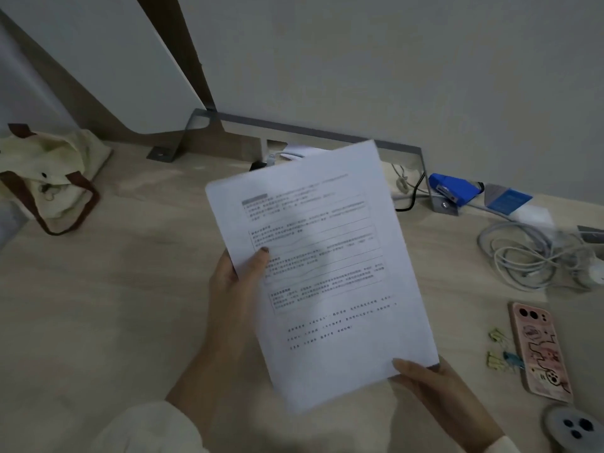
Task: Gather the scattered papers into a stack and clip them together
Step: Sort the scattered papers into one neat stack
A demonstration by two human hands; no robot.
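A stack of white printed papers (327,273) is lifted above the wooden desk, tilted with its top toward the wall. My left hand (232,289) grips its left edge, thumb on the printed face. My right hand (431,384) pinches the lower right corner, thumb on top. Small binder clips, yellow (497,336) and yellow with teal (505,359), lie on the desk to the right, apart from both hands. How many sheets the stack holds cannot be told.
A pink phone (541,351) lies beside the clips. Coiled white cables (529,256), a blue device (454,189) and a blue-white box (510,199) sit at the back right. A cream tote bag (45,178) rests far left. A metal bracket (294,127) runs along the wall.
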